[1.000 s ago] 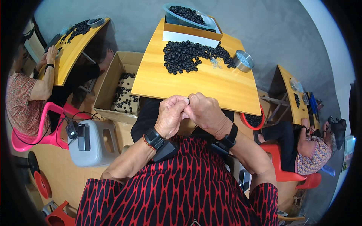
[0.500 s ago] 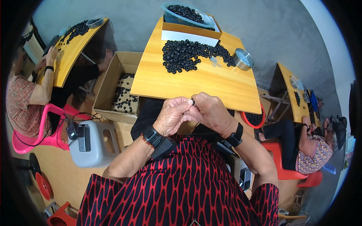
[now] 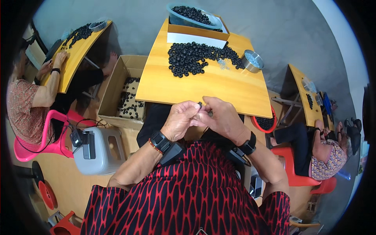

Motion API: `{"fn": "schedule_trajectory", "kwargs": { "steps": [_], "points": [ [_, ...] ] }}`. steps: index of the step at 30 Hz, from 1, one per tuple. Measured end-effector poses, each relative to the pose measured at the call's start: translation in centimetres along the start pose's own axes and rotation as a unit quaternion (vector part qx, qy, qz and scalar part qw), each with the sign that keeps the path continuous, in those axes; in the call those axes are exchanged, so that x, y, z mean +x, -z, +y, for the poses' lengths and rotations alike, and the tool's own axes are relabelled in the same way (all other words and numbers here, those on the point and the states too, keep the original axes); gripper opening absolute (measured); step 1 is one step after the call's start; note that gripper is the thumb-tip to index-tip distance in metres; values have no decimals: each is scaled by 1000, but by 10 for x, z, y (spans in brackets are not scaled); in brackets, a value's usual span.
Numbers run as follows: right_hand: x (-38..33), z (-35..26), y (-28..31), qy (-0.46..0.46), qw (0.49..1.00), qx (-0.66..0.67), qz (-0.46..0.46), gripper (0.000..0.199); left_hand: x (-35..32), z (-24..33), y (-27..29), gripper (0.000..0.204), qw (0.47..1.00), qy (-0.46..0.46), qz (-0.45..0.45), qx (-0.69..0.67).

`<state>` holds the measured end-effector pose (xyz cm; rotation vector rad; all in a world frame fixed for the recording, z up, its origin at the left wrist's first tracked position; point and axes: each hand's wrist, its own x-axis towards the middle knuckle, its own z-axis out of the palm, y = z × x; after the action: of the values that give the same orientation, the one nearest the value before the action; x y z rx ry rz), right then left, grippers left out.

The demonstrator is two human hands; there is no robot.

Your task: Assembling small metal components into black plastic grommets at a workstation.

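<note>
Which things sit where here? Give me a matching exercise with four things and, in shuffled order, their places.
Things:
1. small black piece
2. metal cup
3. blue bowl
4. open cardboard box

Places:
A. beside the middle table, on its left
B. at the fingertips of the left hand
C. at that table's far end
D. near that table's right edge

Pairs: 1-B, 2-D, 3-C, 4-A
</note>
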<state>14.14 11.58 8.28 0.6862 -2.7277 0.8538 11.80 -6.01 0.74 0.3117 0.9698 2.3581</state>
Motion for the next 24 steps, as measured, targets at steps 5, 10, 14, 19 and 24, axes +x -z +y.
{"fn": "schedule_trajectory", "kwargs": {
  "steps": [5,10,14,19,24],
  "points": [
    [-23,22,2,-141,988,65,8,46,1,13,8,13,998,-40,47,-4],
    [-41,44,-14,-161,984,64,37,33,-4,37,22,14,983,-137,121,33],
    [-40,49,-19,-208,967,136,52,19,8,84,70,24,888,-249,386,14],
    [-23,50,-18,-158,984,81,29,17,-15,94,150,43,740,-288,600,100],
    [-1,77,-15,-161,981,82,70,15,-10,79,147,50,736,-281,587,188]
  ]
}}
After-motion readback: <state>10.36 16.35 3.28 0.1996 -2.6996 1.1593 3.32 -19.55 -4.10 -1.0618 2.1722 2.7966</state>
